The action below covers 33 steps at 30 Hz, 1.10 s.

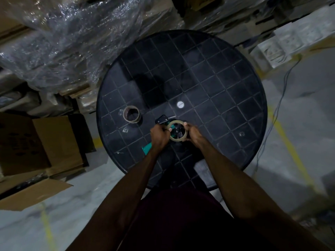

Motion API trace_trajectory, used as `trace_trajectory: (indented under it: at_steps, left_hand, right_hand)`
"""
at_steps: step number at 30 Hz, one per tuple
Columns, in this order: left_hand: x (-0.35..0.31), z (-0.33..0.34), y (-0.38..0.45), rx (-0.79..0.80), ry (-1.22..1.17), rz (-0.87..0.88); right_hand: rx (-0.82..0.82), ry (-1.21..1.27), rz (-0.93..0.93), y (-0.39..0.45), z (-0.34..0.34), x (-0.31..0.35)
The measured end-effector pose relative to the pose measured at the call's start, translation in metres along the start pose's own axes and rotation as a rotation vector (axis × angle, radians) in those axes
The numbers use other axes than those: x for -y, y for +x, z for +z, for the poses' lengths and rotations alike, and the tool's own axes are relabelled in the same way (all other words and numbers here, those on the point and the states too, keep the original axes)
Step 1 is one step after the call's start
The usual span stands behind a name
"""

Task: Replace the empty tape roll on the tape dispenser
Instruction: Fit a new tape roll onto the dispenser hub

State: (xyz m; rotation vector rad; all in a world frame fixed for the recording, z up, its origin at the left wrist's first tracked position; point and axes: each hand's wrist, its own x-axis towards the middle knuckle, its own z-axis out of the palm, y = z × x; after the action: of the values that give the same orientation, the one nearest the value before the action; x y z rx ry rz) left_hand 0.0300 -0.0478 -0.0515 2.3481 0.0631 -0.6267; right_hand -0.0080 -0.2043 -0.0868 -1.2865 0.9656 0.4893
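Head view: glossy ring-shaped tape roll (177,132) is being clamped between left hand (159,135) and right hand (193,134) grips, on teal dispenser (164,122), over gridded round table (226,91).

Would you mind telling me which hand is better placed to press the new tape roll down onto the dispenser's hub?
The right hand, most likely. It already rests on the tape roll, while the left hand steadies the dispenser by its teal handle and should stay put.
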Motion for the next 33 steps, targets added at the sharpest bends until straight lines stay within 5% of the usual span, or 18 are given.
trace_trajectory:
  at_steps: [20, 33]
  left_hand:
    - [0.003, -0.004, 0.005, -0.009, 0.017, -0.031]
    - [0.0, -0.003, 0.006, 0.018, -0.026, -0.065]
  right_hand:
    - [-0.01, 0.102, 0.063, 0.013, 0.005, -0.003]
    - [0.02, -0.06, 0.073, 0.017, -0.004, -0.006]
